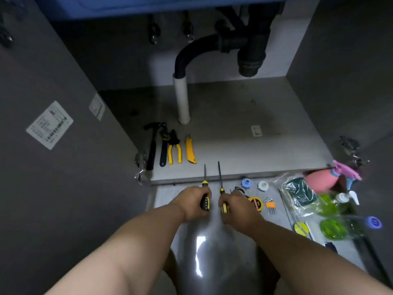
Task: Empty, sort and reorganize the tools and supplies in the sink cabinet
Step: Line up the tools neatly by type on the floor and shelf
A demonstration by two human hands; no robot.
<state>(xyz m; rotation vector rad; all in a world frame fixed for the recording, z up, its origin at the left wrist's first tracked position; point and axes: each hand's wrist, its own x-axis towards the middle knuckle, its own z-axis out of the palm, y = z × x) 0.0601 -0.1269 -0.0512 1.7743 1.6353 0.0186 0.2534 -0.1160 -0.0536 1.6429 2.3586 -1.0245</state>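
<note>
My left hand (192,202) grips the black-and-yellow handle of a screwdriver (205,184), its shaft pointing into the cabinet. My right hand (237,206) grips a second, thinner screwdriver (220,177) beside it, shaft parallel. Both tips reach over the front edge of the cabinet floor (244,133). On that floor at the left lie a hammer (152,145), an adjustable wrench (163,145), yellow-handled pliers (174,149) and a yellow utility knife (190,151), in a row.
A white drain pipe (181,99) rises from the cabinet floor under black plumbing (251,47). On the floor outside, right of my hands, lie a tape measure (256,204), hex keys (270,206), tape rolls (246,183), sponges in a bag (299,192), green bottles (331,228) and a pink spray bottle (323,179).
</note>
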